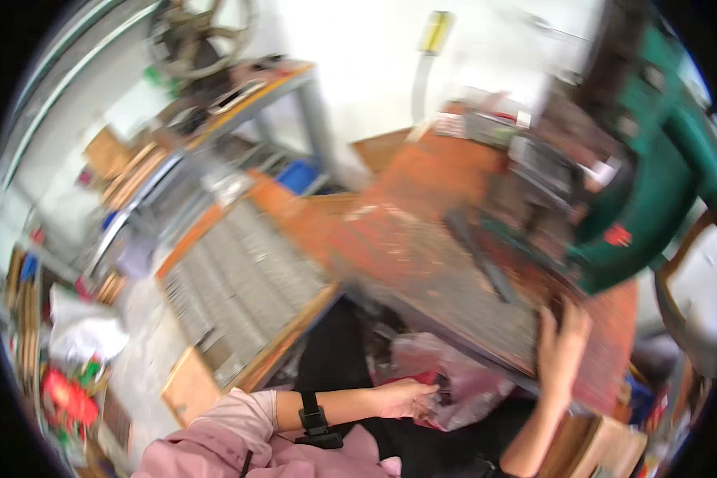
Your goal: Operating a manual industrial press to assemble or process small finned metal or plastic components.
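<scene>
My left hand (406, 400) is low in front of me, at the mouth of a pinkish translucent plastic bag (462, 390) below the table's front edge. Its fingers are curled together; what they hold, if anything, is too blurred to name. My right hand (562, 346) lies on the front right part of the worn red-brown table (406, 239), fingers stretched toward the base of a green machine (653, 199). Nothing shows in that hand. A dark flat metal bar (482, 259) lies on the tabletop, left of these fingers.
To the left, a wood-edged tray (243, 279) holds rows of grey pieces. A workbench (255, 99) with a spoked wheel (199, 36) stands behind it. Wooden boxes (593, 446) sit at lower right. A white bag (84, 327) is at far left.
</scene>
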